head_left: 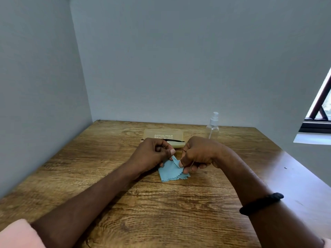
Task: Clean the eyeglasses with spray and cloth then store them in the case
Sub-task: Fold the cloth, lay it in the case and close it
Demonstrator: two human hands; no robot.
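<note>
A light blue cloth [172,171] with zigzag edges hangs between my two hands, its lower end on the wooden table [161,208]. My left hand [152,154] pinches the cloth's upper corner. My right hand [198,154] is closed, with its thumb pressed on the cloth's right edge. Thin wire parts of the eyeglasses [192,164] show through its fingers; the lenses are hidden. Behind the hands lies the tan case [163,134] with white print and a dark strip. A clear spray bottle [212,128] with a white nozzle stands upright at the back right.
Grey walls close the table at the left and the back. A window [320,111] is at the far right. A dark band is on my right wrist.
</note>
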